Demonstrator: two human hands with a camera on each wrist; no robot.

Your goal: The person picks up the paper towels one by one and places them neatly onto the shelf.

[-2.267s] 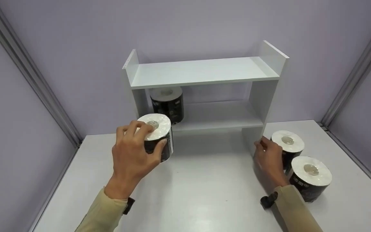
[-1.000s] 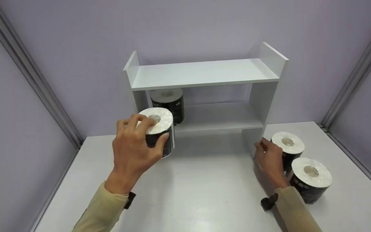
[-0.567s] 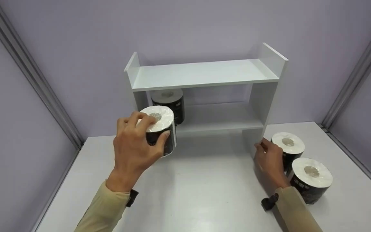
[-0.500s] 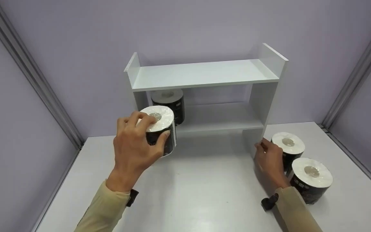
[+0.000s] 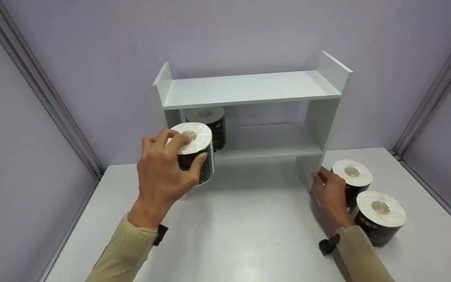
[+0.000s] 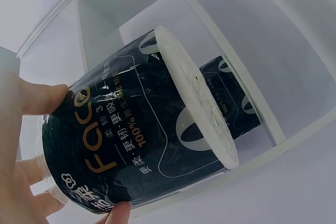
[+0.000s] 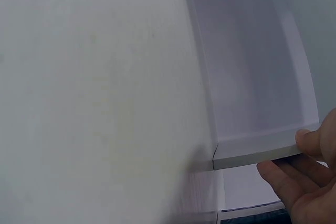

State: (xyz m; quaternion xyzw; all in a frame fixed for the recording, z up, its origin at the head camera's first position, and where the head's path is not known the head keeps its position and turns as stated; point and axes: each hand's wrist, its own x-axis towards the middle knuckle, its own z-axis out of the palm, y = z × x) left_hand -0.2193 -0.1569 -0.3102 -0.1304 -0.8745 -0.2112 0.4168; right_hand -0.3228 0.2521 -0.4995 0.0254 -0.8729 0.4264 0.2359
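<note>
My left hand (image 5: pixel 165 170) grips a roll of tissue paper (image 6: pixel 131 124) in black printed wrap with a white top. The roll hangs in front of the left part of a white shelf unit (image 5: pixel 249 89). Behind it, a second tissue roll (image 5: pixel 217 129) stands at the left end of the middle shelf, partly covered by the held one. My right hand (image 5: pixel 330 194) pinches the front edge of the unit's right side panel (image 7: pixel 257 157) between thumb and fingers, low down near the table.
Two more rolls stand on the white table (image 5: pixel 245 243) right of the unit: a rear roll (image 5: pixel 352 172), partly behind my right hand, and a front roll (image 5: pixel 381 209). Pale wall panels with metal frame strips (image 5: pixel 45 94) enclose the table at the back and sides.
My left hand has raised the held roll a little, and it now covers more of the roll on the shelf. My right hand keeps its place on the side panel.
</note>
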